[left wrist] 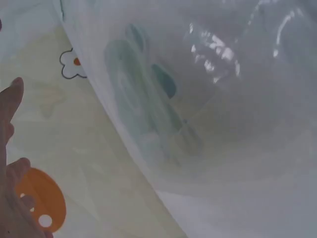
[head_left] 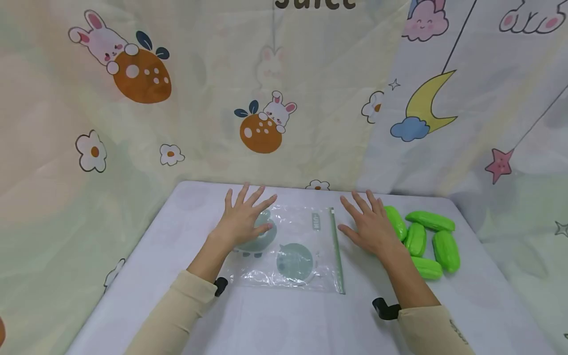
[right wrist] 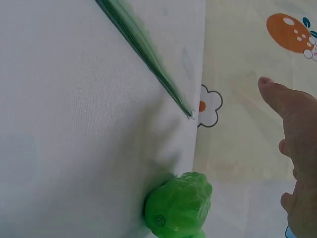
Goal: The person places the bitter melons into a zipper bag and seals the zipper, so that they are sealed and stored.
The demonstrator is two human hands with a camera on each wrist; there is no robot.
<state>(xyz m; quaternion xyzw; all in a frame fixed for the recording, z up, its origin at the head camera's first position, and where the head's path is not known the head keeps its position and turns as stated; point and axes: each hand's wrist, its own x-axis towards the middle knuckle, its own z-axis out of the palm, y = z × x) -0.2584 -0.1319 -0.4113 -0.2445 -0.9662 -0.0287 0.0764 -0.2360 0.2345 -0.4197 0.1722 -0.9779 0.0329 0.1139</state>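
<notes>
A clear zip bag with pale green cartoon prints lies flat on the white table, its green zip strip along the right side. My left hand, fingers spread, is over the bag's upper left part and holds nothing. To the right of the zip strip my right hand is spread too, its palm facing down, with nothing in it. Several bright green, wrapped, elongated pieces lie just right of that hand, which partly covers one of them. In the right wrist view one green piece sits below the zip strip's end.
The white table ends at the back against a hanging cloth printed with rabbits, oranges and flowers. More of this cloth hangs at both sides. Black wrist cameras are strapped at both sleeve cuffs.
</notes>
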